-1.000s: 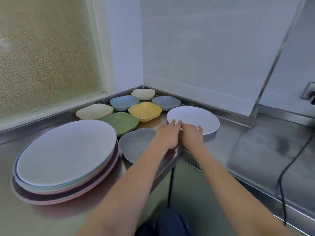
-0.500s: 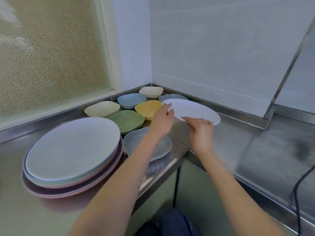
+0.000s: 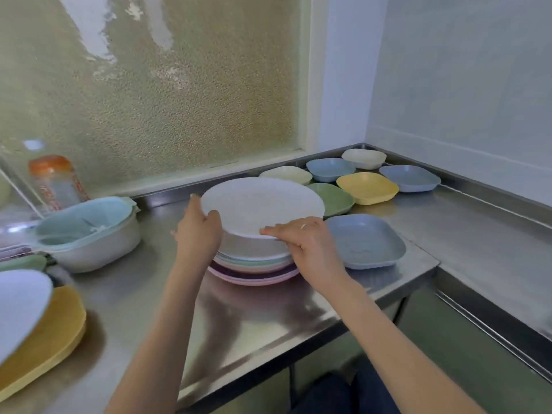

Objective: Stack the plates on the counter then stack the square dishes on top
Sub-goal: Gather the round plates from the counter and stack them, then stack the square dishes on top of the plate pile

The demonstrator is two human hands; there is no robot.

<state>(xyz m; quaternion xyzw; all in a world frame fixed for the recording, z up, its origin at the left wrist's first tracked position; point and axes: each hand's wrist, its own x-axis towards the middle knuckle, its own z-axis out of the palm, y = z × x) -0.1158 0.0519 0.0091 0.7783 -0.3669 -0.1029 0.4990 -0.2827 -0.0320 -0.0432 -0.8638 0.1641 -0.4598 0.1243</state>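
A white round plate [image 3: 263, 204] hangs tilted just above the stack of round plates [image 3: 254, 264] on the steel counter [image 3: 268, 318]. My left hand [image 3: 197, 231] grips its left rim, thumb on top. My right hand [image 3: 301, 246] holds its near right rim with fingers stretched along the edge. Square dishes lie behind and to the right: a large blue-grey dish [image 3: 364, 240], a green dish [image 3: 334, 198], a yellow dish [image 3: 367, 188], a pale green dish [image 3: 286, 174], a light blue dish [image 3: 330, 169], a cream dish [image 3: 363, 158] and a lavender dish [image 3: 410, 178].
A white bowl with a light blue strainer [image 3: 86, 234] sits left of the stack, a bottle with an orange cap [image 3: 55, 182] behind it. At the far left lie a yellow dish [image 3: 44, 339] and a white plate [image 3: 18, 306]. The counter's front edge runs just below my arms.
Both hands lifted the white plate from the right part of the counter and carried it left over the stack. The view swung left, showing the bowl and bottle.
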